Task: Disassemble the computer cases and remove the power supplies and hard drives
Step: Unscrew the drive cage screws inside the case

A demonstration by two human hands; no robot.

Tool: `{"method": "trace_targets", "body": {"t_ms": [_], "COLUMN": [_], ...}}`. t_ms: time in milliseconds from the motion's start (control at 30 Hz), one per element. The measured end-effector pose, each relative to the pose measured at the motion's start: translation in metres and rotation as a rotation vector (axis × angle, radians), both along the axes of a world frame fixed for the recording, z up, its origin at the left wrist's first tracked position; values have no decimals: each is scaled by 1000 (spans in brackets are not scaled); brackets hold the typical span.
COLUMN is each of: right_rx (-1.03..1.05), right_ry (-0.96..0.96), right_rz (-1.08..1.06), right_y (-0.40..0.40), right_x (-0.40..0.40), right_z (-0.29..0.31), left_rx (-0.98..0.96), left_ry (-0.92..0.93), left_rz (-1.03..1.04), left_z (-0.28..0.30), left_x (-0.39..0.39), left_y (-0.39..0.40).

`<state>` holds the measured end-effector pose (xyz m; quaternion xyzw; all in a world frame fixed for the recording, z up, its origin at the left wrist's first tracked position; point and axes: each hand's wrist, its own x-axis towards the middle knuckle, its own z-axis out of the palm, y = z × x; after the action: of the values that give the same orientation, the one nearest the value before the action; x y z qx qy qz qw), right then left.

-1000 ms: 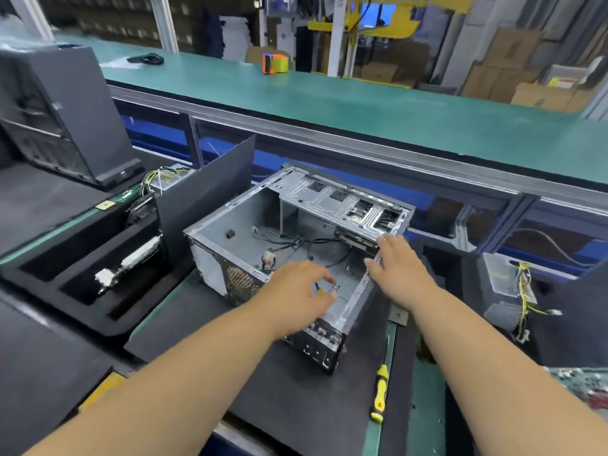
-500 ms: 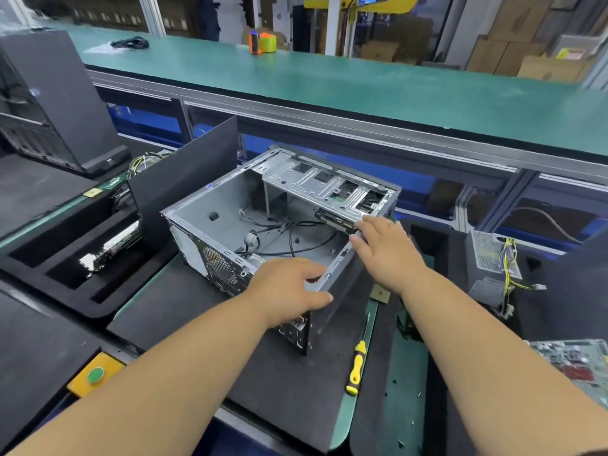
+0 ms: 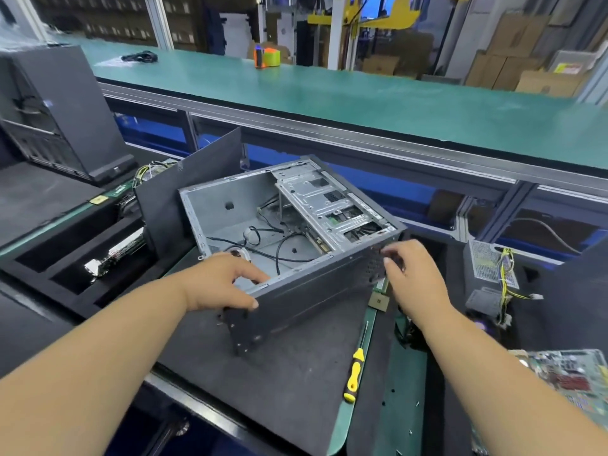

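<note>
A dark grey foam mat (image 3: 296, 373) covered the workbench, with a long green conveyor belt (image 3: 362, 97) behind it and stacked cardboard boxes (image 3: 513, 57) beyond. One open grey metal computer case (image 3: 296, 232) sat tilted on the mat, loose black cables (image 3: 279, 248) inside. The left hand (image 3: 223, 284) gripped its near rim, fingers curled over the edge and thumb on the outer wall. The right hand (image 3: 414, 278) held the case's right corner, fingers bent around it. One yellow-handled screwdriver (image 3: 357, 366) lay near the mat's right edge. One removed silver power supply (image 3: 490, 268) rested to the right.
</note>
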<state>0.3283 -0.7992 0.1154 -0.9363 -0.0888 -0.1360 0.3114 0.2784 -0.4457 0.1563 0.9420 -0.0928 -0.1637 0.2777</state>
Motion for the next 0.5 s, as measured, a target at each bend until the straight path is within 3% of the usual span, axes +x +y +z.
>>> {"method": "trace_targets", "body": {"t_ms": [100, 200, 333, 433, 500], "right_rx": [8, 32, 72, 8, -163], "right_ry": [242, 348, 176, -59, -66], "right_rz": [-117, -147, -183, -151, -41], "right_y": [-1, 3, 6, 7, 9], "right_x": [-13, -23, -19, -5, 9], "right_z": [-26, -40, -25, 1, 16], "left_rx": [-19, -108, -58, 202, 394], "left_ry": [35, -81, -233, -350, -477], "left_rz": [1, 58, 129, 29, -68], "left_z": [3, 1, -8, -20, -28], "left_x": [1, 6, 7, 1, 0], "left_y": [-7, -33, -72, -82, -80]}}
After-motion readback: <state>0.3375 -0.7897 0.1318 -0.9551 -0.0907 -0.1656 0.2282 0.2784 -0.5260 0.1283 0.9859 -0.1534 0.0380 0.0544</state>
